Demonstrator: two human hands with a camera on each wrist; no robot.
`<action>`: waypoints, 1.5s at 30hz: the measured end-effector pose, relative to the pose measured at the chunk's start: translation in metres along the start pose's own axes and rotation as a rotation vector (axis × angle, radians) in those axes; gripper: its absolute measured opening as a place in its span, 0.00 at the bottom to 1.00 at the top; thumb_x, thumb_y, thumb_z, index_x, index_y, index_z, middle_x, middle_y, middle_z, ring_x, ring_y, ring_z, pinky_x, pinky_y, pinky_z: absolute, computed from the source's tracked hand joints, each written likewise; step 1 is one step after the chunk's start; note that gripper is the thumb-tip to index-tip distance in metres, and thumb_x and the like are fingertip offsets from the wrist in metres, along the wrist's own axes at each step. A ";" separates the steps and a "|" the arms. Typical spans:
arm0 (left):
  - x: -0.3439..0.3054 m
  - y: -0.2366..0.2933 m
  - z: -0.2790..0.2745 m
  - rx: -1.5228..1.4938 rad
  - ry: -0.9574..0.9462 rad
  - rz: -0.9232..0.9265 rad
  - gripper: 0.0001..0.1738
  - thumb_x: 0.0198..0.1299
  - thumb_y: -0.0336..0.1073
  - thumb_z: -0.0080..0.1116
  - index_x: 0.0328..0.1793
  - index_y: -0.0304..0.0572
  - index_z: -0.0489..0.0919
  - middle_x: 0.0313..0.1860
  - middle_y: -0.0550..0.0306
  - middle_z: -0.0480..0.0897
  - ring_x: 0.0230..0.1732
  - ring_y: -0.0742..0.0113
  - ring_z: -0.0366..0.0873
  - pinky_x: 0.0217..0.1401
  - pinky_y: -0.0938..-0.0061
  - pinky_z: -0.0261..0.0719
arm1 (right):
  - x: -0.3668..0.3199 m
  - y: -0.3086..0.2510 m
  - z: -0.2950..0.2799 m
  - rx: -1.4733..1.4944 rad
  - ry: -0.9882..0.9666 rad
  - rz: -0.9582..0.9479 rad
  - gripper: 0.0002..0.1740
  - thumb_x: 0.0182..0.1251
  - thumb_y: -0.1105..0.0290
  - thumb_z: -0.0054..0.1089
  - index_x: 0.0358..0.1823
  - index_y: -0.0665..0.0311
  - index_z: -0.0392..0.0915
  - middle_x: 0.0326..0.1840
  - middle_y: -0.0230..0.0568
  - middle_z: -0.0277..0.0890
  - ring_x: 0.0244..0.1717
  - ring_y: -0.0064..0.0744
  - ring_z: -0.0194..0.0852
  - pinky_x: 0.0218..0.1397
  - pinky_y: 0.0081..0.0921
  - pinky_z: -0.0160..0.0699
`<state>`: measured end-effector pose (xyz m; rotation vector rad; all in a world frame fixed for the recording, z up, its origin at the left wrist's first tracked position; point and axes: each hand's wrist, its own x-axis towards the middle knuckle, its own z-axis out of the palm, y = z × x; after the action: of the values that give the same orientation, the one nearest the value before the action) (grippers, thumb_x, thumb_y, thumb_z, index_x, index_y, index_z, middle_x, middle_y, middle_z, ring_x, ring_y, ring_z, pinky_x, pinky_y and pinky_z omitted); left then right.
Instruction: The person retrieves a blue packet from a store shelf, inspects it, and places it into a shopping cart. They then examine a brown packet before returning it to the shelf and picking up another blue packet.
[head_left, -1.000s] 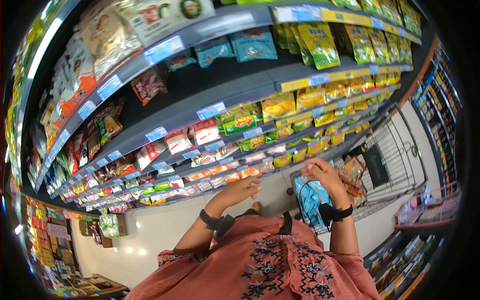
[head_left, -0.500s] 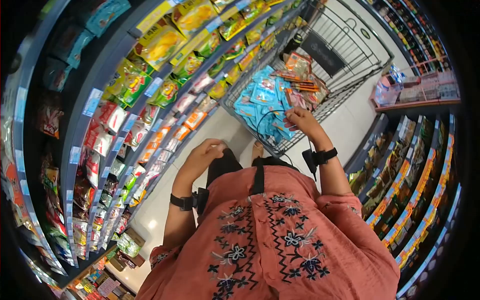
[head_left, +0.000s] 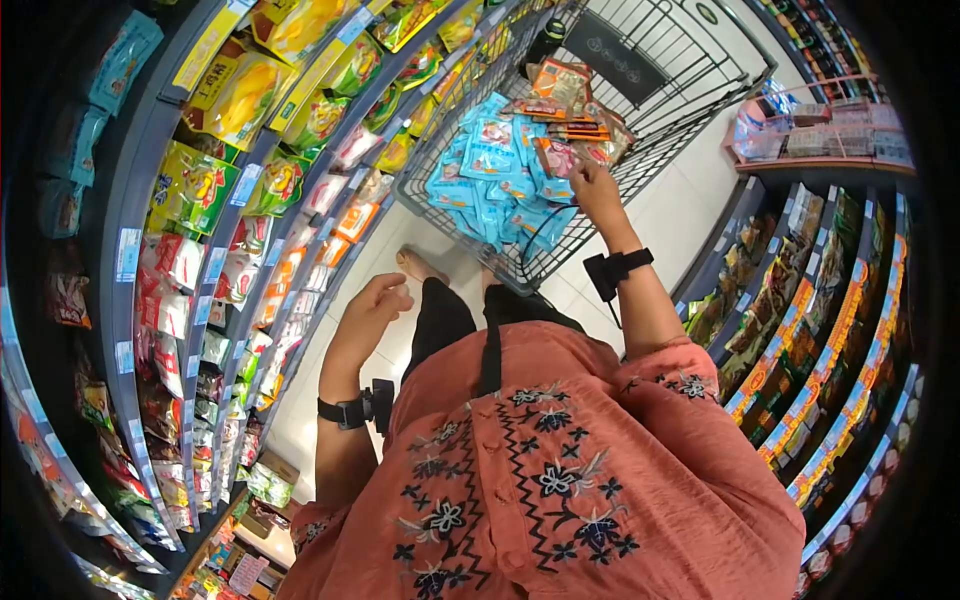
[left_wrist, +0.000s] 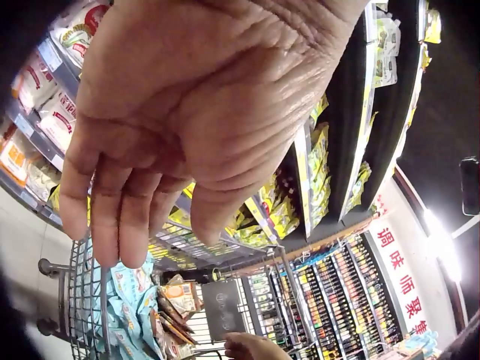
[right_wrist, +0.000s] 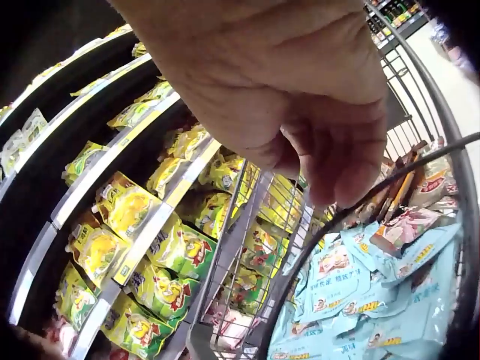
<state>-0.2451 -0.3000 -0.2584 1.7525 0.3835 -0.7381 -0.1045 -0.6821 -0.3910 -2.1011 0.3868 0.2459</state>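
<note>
The left hand (head_left: 370, 318) hangs in front of the body by the left shelves, its fingers loosely bent and nothing in them. In the left wrist view the same hand (left_wrist: 202, 112) has its palm showing and fingers hanging relaxed. The right hand (head_left: 600, 200) is over the near right side of a wire cart (head_left: 668, 180). Its fingers are bent and hold nothing visible in the right wrist view, where the hand (right_wrist: 300, 112) is above the packets. Light-blue packets (head_left: 492, 147) fill the near part of the cart; brown-orange packets (head_left: 560, 85) lie beyond them.
Shelves of yellow bags (head_left: 235, 95) and red-white bags (head_left: 165, 290) rise on the left. Racks (head_left: 800, 350) of packets stand on the right, below a pink-edged display (head_left: 825, 150). A dark bottle (head_left: 548, 38) is in the cart's far left corner.
The view has turned from the shelves toward the cart, which now appears further left and nearer the middle. The right hand has come over the cart's packets; the left hand has stayed empty.
</note>
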 end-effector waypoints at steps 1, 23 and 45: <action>0.002 -0.001 -0.002 -0.016 0.009 -0.019 0.22 0.72 0.44 0.52 0.65 0.37 0.74 0.47 0.51 0.85 0.49 0.68 0.82 0.52 0.74 0.76 | 0.008 0.005 0.004 0.008 0.042 -0.034 0.12 0.67 0.65 0.54 0.36 0.68 0.79 0.24 0.50 0.80 0.22 0.42 0.80 0.32 0.38 0.79; -0.015 -0.006 -0.016 -0.084 0.122 -0.175 0.25 0.73 0.45 0.52 0.66 0.33 0.73 0.48 0.50 0.84 0.51 0.65 0.83 0.54 0.72 0.78 | 0.051 0.084 0.110 -0.973 -0.248 0.028 0.12 0.68 0.68 0.51 0.50 0.59 0.79 0.54 0.49 0.76 0.45 0.51 0.85 0.45 0.41 0.86; 0.067 0.038 -0.010 -0.270 -0.172 -0.078 0.31 0.73 0.52 0.51 0.67 0.31 0.70 0.54 0.44 0.81 0.54 0.58 0.82 0.55 0.66 0.83 | -0.008 -0.072 -0.018 0.089 -0.342 0.027 0.10 0.65 0.72 0.55 0.43 0.71 0.74 0.25 0.35 0.73 0.20 0.24 0.78 0.22 0.21 0.76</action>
<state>-0.1694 -0.3099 -0.2721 1.4167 0.4152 -0.8449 -0.0851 -0.6603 -0.3226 -1.9221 0.2169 0.5836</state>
